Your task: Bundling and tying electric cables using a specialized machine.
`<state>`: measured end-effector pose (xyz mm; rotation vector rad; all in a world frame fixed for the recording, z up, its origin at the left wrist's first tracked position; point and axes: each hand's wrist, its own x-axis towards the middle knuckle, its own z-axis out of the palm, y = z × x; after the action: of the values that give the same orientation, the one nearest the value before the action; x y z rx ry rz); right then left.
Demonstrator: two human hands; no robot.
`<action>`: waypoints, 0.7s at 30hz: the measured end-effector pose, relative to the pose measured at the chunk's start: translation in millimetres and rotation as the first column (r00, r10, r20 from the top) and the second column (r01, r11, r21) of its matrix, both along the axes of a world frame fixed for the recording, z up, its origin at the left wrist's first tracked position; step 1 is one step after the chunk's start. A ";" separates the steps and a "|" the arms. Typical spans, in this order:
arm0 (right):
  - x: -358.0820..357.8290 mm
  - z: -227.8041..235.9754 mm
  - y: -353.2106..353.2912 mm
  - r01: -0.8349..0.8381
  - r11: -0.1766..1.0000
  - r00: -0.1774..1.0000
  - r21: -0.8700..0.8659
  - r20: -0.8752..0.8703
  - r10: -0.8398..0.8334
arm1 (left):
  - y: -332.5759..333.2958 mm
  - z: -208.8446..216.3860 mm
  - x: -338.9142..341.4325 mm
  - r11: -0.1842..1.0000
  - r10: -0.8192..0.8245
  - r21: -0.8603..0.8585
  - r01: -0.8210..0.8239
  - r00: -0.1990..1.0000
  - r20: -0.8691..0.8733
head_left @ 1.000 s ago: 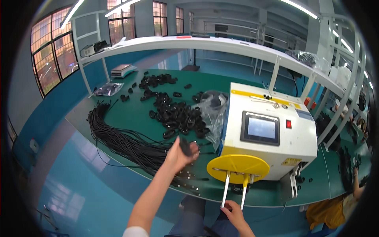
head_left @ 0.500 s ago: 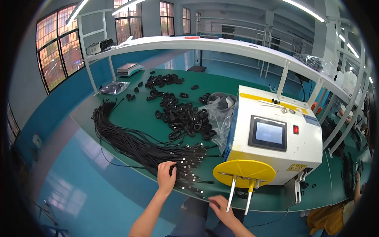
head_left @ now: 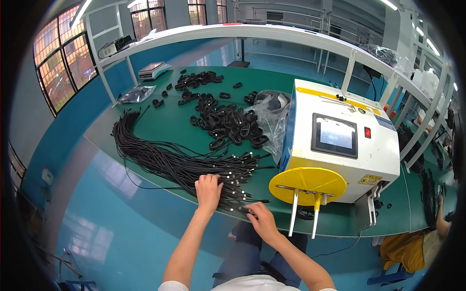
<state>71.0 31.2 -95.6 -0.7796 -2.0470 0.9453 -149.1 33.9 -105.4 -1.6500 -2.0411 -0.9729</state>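
A long bundle of loose black cables with pale-tipped connector ends lies along the near side of the green table. On its right part rests my left hand, fingers bent down and closed on some of the cables, their tips partly hidden. My right hand is at the table's front edge, thumb and fingers closed around a cable end by the bundle's loose connectors. Right of the hands stands a white machine with a screen, a red switch and a yellow disc bearing two rods.
Behind the bundle is a pile of coiled black cables beside a clear plastic bag. A scale and another bag sit at the far left. A white raised shelf spans the back. Another person sits at right.
My right hand has moved forward from the machine's rods to the cable ends. My left hand stays on the bundle, its fingers lower. The view has tilted down.
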 end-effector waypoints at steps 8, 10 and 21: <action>17.4 3.4 -23.8 -0.033 0.999 0.999 -0.019 0.020 0.034 | 5.8 -7.3 -20.7 0.990 -0.135 0.038 0.137 0.989 -0.063; 13.6 0.2 -24.9 -0.052 0.998 0.999 -0.024 0.015 0.053 | 11.6 -5.8 -23.5 0.985 -0.150 0.092 0.147 0.988 0.025; -54.2 3.7 3.6 -0.013 0.982 1.000 0.190 0.009 0.012 | -18.7 -0.7 -43.4 0.977 -0.207 0.078 0.198 0.969 0.136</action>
<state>16.8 34.8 -91.8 -0.6699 -2.1143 0.7409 -192.5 15.2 -106.1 -1.8299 -1.9342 -1.2458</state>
